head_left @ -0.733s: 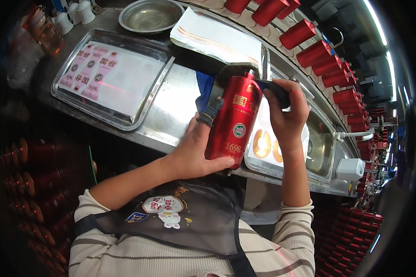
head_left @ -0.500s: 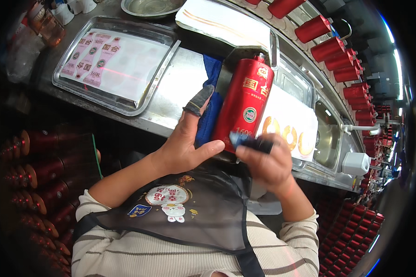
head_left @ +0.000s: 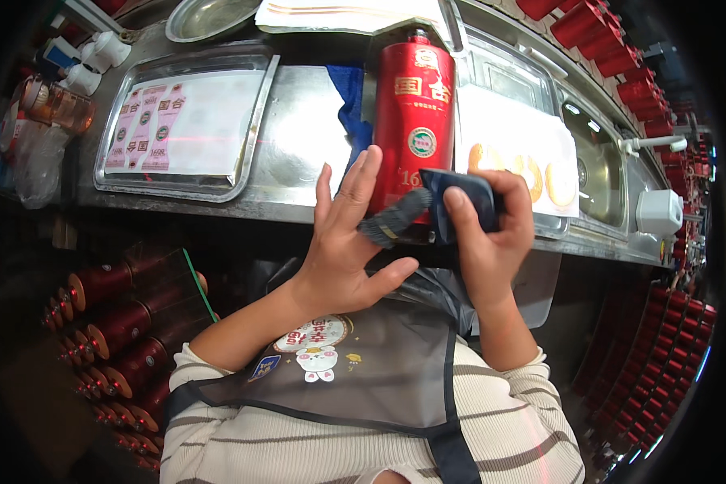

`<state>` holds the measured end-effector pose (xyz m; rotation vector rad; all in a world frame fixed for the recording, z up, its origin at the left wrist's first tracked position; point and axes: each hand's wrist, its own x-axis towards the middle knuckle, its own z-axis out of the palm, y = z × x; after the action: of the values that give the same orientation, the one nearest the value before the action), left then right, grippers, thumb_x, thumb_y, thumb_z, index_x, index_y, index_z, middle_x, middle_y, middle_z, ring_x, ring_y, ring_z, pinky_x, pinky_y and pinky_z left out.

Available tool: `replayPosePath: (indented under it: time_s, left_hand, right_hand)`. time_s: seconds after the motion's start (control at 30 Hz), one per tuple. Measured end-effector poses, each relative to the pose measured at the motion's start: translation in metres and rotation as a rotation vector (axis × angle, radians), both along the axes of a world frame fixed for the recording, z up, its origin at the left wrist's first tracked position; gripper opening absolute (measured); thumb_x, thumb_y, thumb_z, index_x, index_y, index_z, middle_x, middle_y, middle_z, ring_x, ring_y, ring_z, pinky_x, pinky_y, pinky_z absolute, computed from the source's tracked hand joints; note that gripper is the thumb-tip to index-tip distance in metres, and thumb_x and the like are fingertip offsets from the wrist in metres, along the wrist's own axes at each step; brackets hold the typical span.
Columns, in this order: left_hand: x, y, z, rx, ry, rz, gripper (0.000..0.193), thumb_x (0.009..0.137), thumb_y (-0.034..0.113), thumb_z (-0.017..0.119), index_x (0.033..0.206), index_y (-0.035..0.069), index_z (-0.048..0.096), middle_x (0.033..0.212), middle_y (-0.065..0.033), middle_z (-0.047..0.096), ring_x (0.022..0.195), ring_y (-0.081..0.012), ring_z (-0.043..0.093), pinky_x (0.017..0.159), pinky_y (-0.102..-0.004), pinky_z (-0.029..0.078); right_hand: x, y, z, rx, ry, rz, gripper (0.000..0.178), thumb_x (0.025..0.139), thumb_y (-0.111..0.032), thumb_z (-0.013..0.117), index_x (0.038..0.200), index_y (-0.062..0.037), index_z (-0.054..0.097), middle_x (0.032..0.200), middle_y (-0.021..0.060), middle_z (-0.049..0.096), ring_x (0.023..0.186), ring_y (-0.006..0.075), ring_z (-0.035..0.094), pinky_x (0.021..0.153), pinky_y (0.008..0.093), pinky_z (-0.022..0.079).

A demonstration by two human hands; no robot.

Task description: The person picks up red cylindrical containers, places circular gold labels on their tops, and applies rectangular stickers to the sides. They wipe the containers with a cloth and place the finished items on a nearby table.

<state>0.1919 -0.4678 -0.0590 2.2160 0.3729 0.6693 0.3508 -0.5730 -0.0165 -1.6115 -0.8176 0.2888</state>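
Observation:
A red bottle (head_left: 415, 89) with gold print and a round label lies on its back on the steel counter, neck pointing away from me. Partly under its left side is a blue cloth (head_left: 347, 93). My right hand (head_left: 496, 242) grips a flat dark blue scraper (head_left: 477, 202) at the bottle's lower right end, its edge at or close to the red surface. My left hand (head_left: 335, 250) is open with fingers spread. Its forefinger, wrapped in a dark grey cover (head_left: 397, 218), reaches over the bottle's near end beside the scraper. Whether that fingertip presses the bottle I cannot tell.
Left lies a metal tray (head_left: 248, 161) with a sheet of pink labels (head_left: 157, 125). A white sheet with gold round stickers (head_left: 512, 141) is right of the bottle, near a sink (head_left: 593, 169). Several red bottles (head_left: 129, 323) are stacked below left; more line the far right.
The view has shifted, and the bottle now appears more upright in it. My left forefinger has come over to the bottle's near end. The scraper, blurred before, now shows clearly by the lower right side.

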Motion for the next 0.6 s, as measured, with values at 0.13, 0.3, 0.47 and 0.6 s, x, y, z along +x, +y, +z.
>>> replayPosePath:
  time_s: [0.13,0.3,0.47,0.6]
  left_hand:
    - [-0.006,-0.006,-0.007,0.130,0.104,0.102,0.057,0.081,0.035,0.077,0.133,0.012,0.068,0.161,-0.0341,0.024,0.146,-0.0477,0.034,0.115,-0.0691,0.010]
    - [-0.011,-0.002,-0.017,0.110,0.091,0.158,0.065,0.080,0.031,0.080,0.137,0.006,0.063,0.159,-0.0332,0.029,0.146,-0.0453,0.036,0.116,-0.0680,0.012]
    - [-0.006,0.011,-0.019,-0.015,0.020,0.069,0.085,0.080,0.041,0.082,0.145,-0.001,0.048,0.156,-0.0280,0.038,0.146,-0.0412,0.037,0.118,-0.0665,0.008]
    - [0.007,0.009,-0.012,-0.352,-0.112,0.082,0.082,0.082,0.052,0.080,0.135,-0.002,0.049,0.137,-0.0216,0.056,0.130,-0.0387,0.052,0.120,-0.0642,0.006]
  right_hand:
    - [0.018,-0.029,-0.031,-0.134,0.186,-0.106,0.020,0.091,-0.008,0.076,0.102,-0.0010,0.061,0.093,0.0015,0.063,0.082,0.0056,0.057,0.073,0.0210,0.048]
    - [0.003,-0.007,-0.007,0.039,0.198,-0.082,0.021,0.090,-0.007,0.077,0.102,-0.0012,0.061,0.095,0.0010,0.060,0.084,0.0057,0.056,0.075,0.0206,0.047]
    - [0.022,-0.013,-0.028,-0.058,-0.148,-0.182,0.020,0.092,-0.007,0.074,0.106,0.0002,0.061,0.096,0.0027,0.060,0.088,0.0093,0.057,0.080,0.0235,0.047]
    - [0.023,-0.016,-0.017,0.051,0.252,-0.084,0.018,0.092,-0.003,0.070,0.107,-0.0007,0.061,0.096,0.0020,0.062,0.086,0.0072,0.057,0.079,0.0215,0.047]
